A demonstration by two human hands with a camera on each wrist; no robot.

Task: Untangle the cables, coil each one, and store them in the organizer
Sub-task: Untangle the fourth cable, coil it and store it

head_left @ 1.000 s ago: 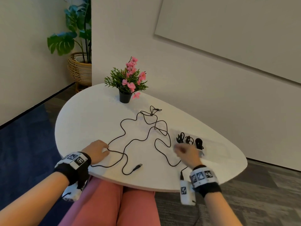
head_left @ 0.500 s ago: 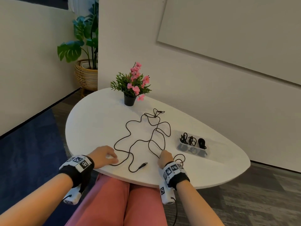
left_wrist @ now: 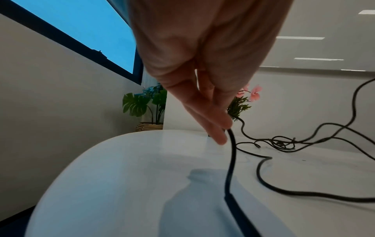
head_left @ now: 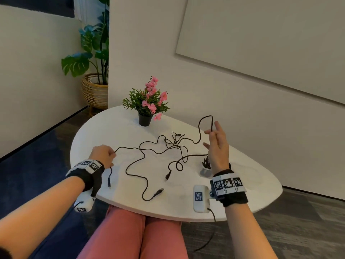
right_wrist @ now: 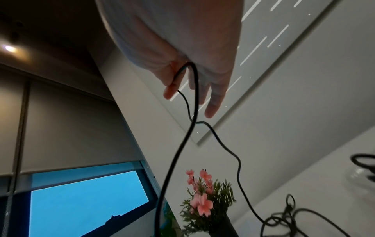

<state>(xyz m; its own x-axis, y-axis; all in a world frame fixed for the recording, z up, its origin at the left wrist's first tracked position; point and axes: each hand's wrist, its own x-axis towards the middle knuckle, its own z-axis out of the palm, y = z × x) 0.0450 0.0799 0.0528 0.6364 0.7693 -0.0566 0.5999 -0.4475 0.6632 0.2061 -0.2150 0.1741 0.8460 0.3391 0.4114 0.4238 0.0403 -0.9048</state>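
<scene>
Thin black cables point(head_left: 175, 144) lie tangled mid-table, with loose plugs near the front edge point(head_left: 161, 190). My left hand point(head_left: 112, 156) rests on the table at the left and pinches one cable near its end point(left_wrist: 230, 139); that plug lies by my wrist point(head_left: 109, 182). My right hand point(head_left: 212, 135) is raised above the table's right side, fingers spread, with a cable loop point(head_left: 205, 119) caught between thumb and fingers point(right_wrist: 182, 80). The clear organizer point(head_left: 205, 165), with coiled black cables in it, sits mostly hidden behind my right wrist.
A small black pot of pink flowers point(head_left: 145, 118) stands at the table's far edge. The white oval table point(head_left: 252, 184) is against a wall on the right. A tall plant in a woven basket point(head_left: 95, 90) is on the floor beyond.
My right hand rose from the table's front edge and moved right, lifting a cable loop into the air. The left hand stayed at the left, now pinching a cable end.
</scene>
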